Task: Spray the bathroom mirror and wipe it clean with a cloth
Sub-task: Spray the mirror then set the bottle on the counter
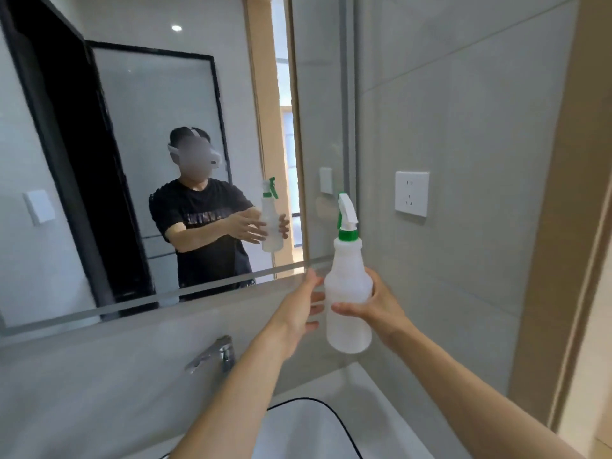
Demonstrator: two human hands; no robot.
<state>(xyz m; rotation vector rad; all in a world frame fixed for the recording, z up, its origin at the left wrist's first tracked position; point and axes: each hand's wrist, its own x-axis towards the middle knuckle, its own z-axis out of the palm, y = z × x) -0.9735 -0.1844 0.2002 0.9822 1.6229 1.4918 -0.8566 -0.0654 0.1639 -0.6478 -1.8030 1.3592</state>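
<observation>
The right hand (381,303) is gripping the white spray bottle (347,293) upright, just right of the mirror (132,160). The left hand (298,309) is reaching toward the bottle, fingers spread wide, holding nothing.

Both your arms reach forward. Your right grip (377,303) curls around the spray bottle (347,293); your left grip (303,304) hovers just beside it, fingers straight.

Down low, a chrome faucet (212,354) angled over a white sink (298,425) with a dark rim line. Off to the right, a white wall socket (411,193) set flat on grey wall tiles (463,127). Far right, a pale wooden door frame (559,226) running top to bottom.
</observation>
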